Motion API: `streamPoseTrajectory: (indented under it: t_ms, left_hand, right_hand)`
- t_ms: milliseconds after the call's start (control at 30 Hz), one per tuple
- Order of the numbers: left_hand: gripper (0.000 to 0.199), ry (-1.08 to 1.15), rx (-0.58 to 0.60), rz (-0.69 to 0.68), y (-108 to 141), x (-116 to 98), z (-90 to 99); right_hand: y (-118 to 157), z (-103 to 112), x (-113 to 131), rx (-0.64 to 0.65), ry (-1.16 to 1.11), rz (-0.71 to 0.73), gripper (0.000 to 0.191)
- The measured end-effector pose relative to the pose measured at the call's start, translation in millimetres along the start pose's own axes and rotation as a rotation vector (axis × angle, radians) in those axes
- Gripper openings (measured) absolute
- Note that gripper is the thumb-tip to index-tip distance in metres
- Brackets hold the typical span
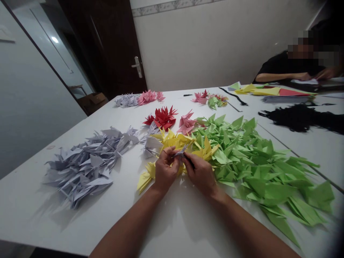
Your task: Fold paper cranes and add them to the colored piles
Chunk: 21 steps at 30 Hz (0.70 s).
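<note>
My left hand (167, 165) and my right hand (200, 170) meet above the table, both closed on a small pale lilac folded-paper piece (181, 151), seemingly an origami crane. Its points stick up between my fingertips; the lower part is hidden. Something dark shows along my right fingers, too unclear to name. Directly behind and beneath the hands lie yellow folded-paper pieces (206, 149). A big heap of pale lilac folded-paper pieces (91, 161) spreads to the left. Green folded-paper pieces (258, 165) form another wide heap on the right.
Red pieces (162, 118) and pink pieces (186, 123) lie beyond the yellow ones. Smaller piles sit along the far edge of the white table (129, 215). Black stringy material (303, 116) and coloured paper sheets (266, 91) are at right, near another person (282, 66) handling something white.
</note>
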<state>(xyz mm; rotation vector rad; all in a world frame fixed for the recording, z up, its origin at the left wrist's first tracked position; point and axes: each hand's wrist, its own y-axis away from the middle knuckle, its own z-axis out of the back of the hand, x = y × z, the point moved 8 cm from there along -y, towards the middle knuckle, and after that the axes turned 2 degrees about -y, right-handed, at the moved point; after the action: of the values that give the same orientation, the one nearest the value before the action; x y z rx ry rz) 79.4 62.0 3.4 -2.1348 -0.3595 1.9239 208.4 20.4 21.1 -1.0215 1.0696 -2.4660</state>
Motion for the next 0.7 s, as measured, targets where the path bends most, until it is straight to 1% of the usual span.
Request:
streamPoseTrajectory:
  t_ms: [133,333,433,500,533,600,633,700]
  left_hand:
    - [0.035,-0.003,0.003,0.004,0,0,-0.2]
    - [0.033,-0.022,0.017,0.005,0,1,-0.4]
    - [0.028,-0.045,-0.001,-0.015,-1,-2,1.6]
    - [0.023,-0.025,-0.056,-0.019,-4,-5,6.2]
    - [0.021,0.020,-0.094,-0.007,-6,-5,9.3]
    - [0.021,0.185,-0.165,0.049,-10,-4,15.0]
    - [0.023,0.293,-0.185,0.104,-12,-1,16.0]
    - [0.024,0.491,-0.181,0.269,-14,7,12.8]
  right_hand:
    - [-1,2,2,-0.012,0.006,0.016,0.026]
    - [-1,0,2,0.020,-0.003,0.008,0.024]
    - [-1,3,6,-0.022,-0.041,0.029,0.023]
    - [0,8,9,-0.075,-0.099,0.040,0.022]
    - [0,11,9,-0.105,-0.131,0.034,0.022]
    - [0,16,6,-0.161,-0.187,-0.007,0.022]
    - [0,18,4,-0.180,-0.210,-0.031,0.021]
    - [0,18,2,-0.184,-0.242,-0.064,0.021]
